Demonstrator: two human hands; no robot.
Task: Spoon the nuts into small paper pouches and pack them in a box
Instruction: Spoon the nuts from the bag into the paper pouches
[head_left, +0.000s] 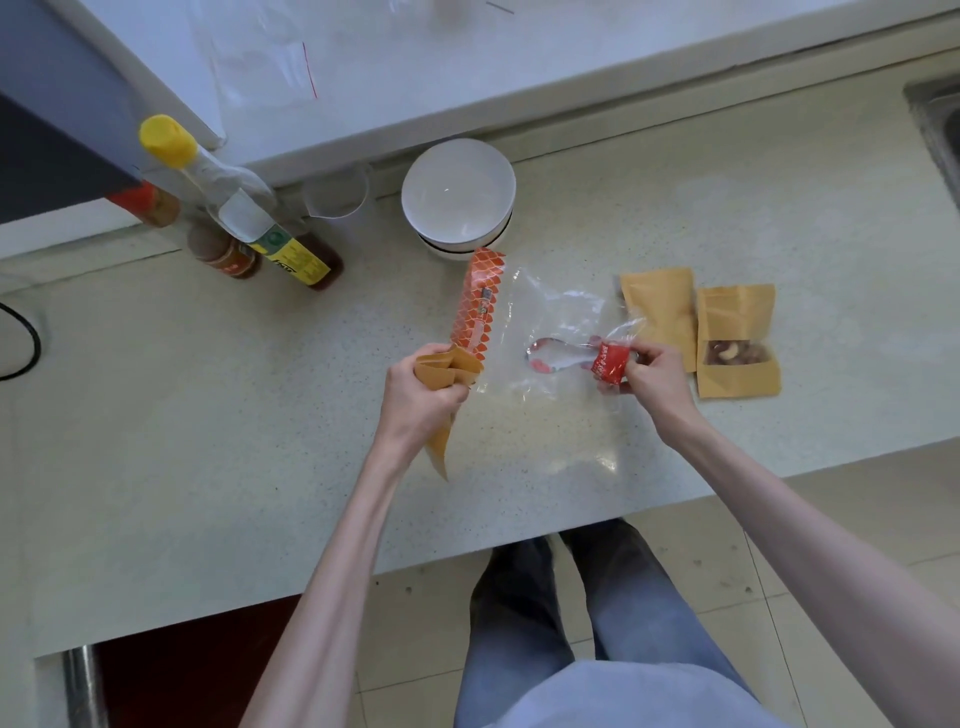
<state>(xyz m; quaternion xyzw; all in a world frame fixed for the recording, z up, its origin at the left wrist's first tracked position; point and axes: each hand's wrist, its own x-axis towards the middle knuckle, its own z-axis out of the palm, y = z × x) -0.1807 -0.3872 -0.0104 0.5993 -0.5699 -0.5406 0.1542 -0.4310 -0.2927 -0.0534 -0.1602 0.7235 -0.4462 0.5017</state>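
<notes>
Left hand (423, 384) grip curled round an open paper pouch (447, 370), mouth up. Right hand (655, 375) pinches a small red packet (611, 362) above the spoon (550, 355) on the desk (208, 415). Filled pouch (736, 343) lies far right. Filling step judged under way; next, carry the packet left to the pouch mouth.

Bright, even, diffuse daylight; soft faint shadows only. Small specular glare inside white bowl (458, 192) and on clear plastic bag (558, 312). Slight overall softness; mild motion blur at right hand (655, 370). Wide-angle bowing of countertop (208, 415) edges toward corners. Colours somewhat washed.
</notes>
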